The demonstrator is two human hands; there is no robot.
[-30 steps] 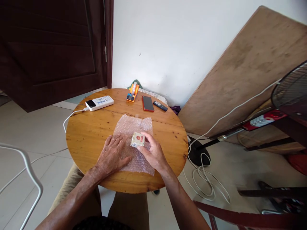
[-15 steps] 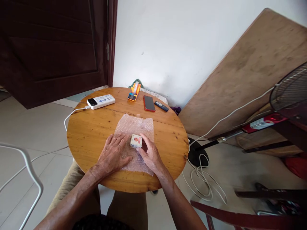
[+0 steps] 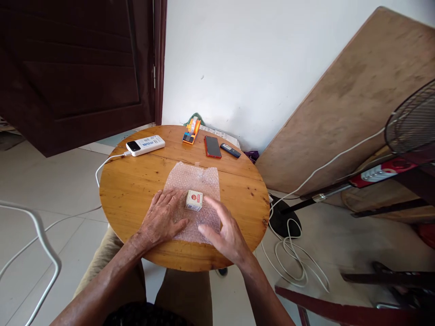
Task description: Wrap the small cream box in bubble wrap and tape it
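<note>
A small white box point(image 3: 194, 200) with a red print on top sits on a sheet of bubble wrap point(image 3: 193, 174), which lies flat on the round wooden table point(image 3: 132, 194). My left hand point(image 3: 163, 215) rests flat on the left part of the wrap, fingers stretched out, just left of the box. To the right of the box is my right hand point(image 3: 224, 228), its thumb and forefinger spread apart with nothing between them. It is clear of the box and over the wrap's right edge.
Along the table's far side are a white power bank point(image 3: 145, 145) with a cable, an orange tape dispenser point(image 3: 192, 131), a red-edged phone point(image 3: 212, 146) and a dark small device point(image 3: 230, 150). A fan point(image 3: 413, 122) and coiled white cable point(image 3: 288, 258) are on the right.
My right hand has let go of the box and moved right and slightly toward me, its fingers opening. The left hand stays in place on the wrap.
</note>
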